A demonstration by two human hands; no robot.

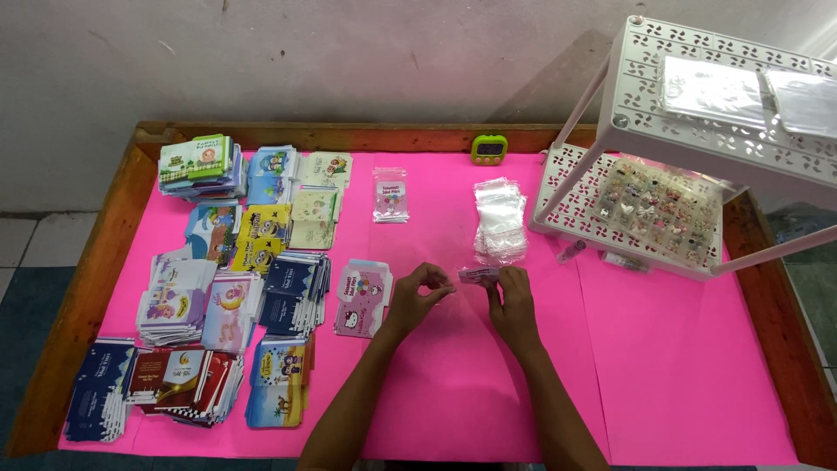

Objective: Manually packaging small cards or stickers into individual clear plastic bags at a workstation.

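Observation:
Over the pink table cover (680, 366), my right hand (514, 305) pinches a small pink and white packet (478, 276) at its right end. My left hand (417, 296) hovers just left of the packet with thumb and fingers curled close together; whether it touches the packet I cannot tell. Just beyond my hands, a stack of clear plastic sleeves (500, 218) lies on the cover. A pile of pink cartoon cards (363, 298) sits beside my left hand.
Many stacks of printed cards (235, 262) fill the left half of the table. A single bagged card pile (390, 194) lies further back. A green timer (489, 149) stands at the back edge. A white plastic rack (697, 131) holds a tray of small trinkets (658, 209) at right.

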